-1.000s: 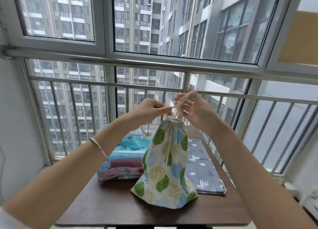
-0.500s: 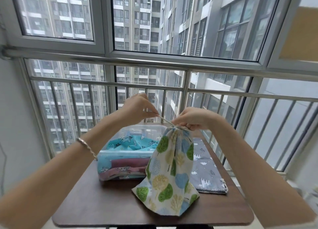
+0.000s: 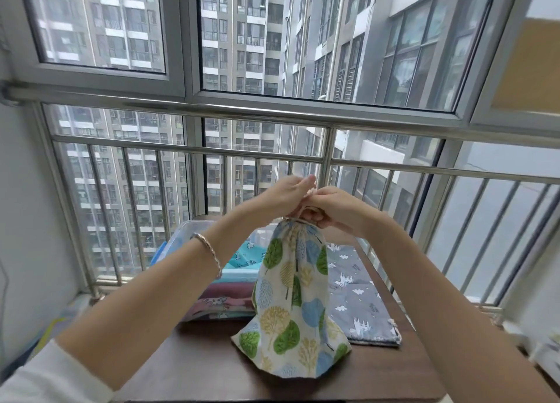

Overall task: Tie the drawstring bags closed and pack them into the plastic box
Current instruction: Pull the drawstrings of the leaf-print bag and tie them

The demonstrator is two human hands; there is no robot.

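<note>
— How are the hands placed?

— Both are raised over the middle of the dark brown wooden table (image 3: 197, 366), knuckles nearly touching. The left hand (image 3: 285, 195) has its thumb and fingertips pressed together, pinching the pale drawstring (image 3: 306, 210) just above the gathered neck. The right hand (image 3: 333, 208) sits slightly lower, fingers curled in tight around the same cord. Neither grip has any gap to speak of. A silver bracelet (image 3: 209, 251) rings the left wrist, and a white sleeve (image 3: 54, 378) shows at that elbow.

— And the bag?

— The cream cloth bag printed with green, blue and yellow trees (image 3: 291, 305) hangs upright from the cord. Its mouth is cinched shut and its flared bottom rests on the wood close to the near edge, about midway along.

— What's around it?

— Toward the far left corner stands the clear plastic box (image 3: 188, 236), open on top, with folded teal cloth (image 3: 245, 258) over pink cloth (image 3: 224, 293) inside. The left forearm crosses above its near right corner. The tree bag's left side overlaps the box from where I stand; I can't tell whether they touch. Along the right edge a grey bag with white cats and clouds (image 3: 360, 299) lies flat, its near end just beside the tree bag's hem.

— Room to move?

— Bare wood shows between the box and the near left corner. Beyond the far edge a steel railing (image 3: 181, 151) stands close.
</note>
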